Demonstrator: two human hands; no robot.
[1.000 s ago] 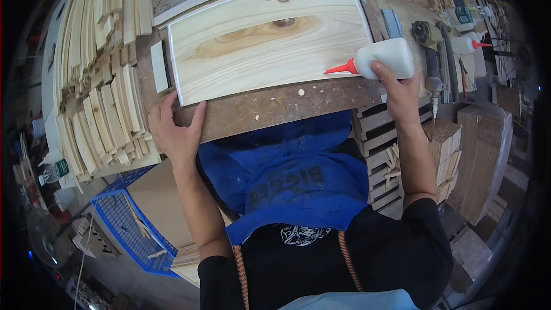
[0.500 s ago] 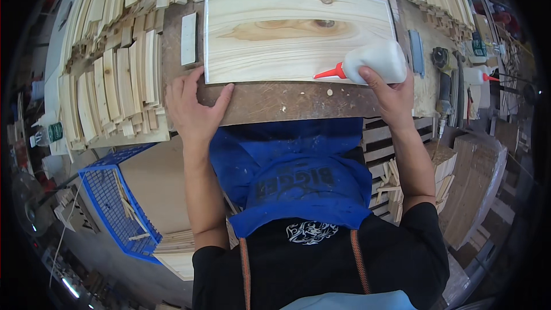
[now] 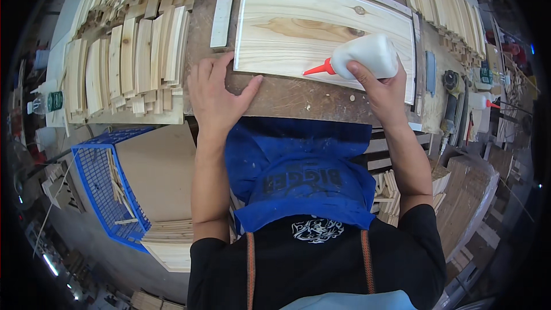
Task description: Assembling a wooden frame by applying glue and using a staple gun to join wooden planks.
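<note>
A pale pine board (image 3: 298,34) with a knot and a white rim lies flat on the workbench (image 3: 298,100). My left hand (image 3: 215,92) rests flat on the bench at the board's near left corner, fingers spread, touching its edge. My right hand (image 3: 381,89) grips a white glue bottle (image 3: 364,56) with a red nozzle, laid sideways so the tip points left over the board's near edge. A blue apron (image 3: 298,172) hangs below the bench front.
Several stacked wooden slats (image 3: 129,63) lie left of the board, more slats (image 3: 442,6) at the right. A small white block (image 3: 221,22) sits beside the board. A blue wire basket (image 3: 106,186) stands low left. A second glue bottle (image 3: 479,103) and tools lie right.
The view has shifted, so the board sits further right in the picture. My right hand has carried the bottle left along the board's near edge. My left hand stays at the board's left corner.
</note>
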